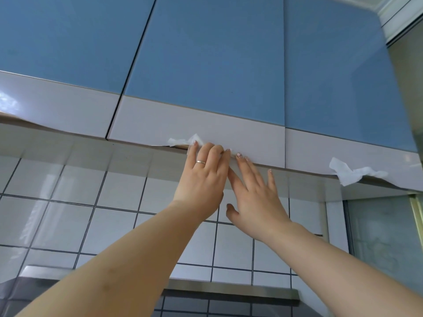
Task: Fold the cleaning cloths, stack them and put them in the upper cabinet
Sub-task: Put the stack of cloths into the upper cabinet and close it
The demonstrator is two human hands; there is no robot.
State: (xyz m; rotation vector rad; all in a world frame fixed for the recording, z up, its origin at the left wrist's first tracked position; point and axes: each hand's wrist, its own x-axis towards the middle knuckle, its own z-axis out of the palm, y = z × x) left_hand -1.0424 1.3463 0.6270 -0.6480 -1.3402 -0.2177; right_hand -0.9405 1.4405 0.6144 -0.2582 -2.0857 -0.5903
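Observation:
The upper cabinet's middle door is blue with a white band along its bottom, and it looks closed. A crumpled white scrap sticks out at its lower edge. My left hand reaches up to that edge, its index and middle fingers curled on the scrap and the door's lip. Beside it, my right hand is spread with straight fingers, its fingertips touching the door's bottom edge. No folded cloths are in view.
A second white scrap hangs from the bottom edge of the right cabinet door. The left door is closed. Below are a white tiled wall and a steel range hood.

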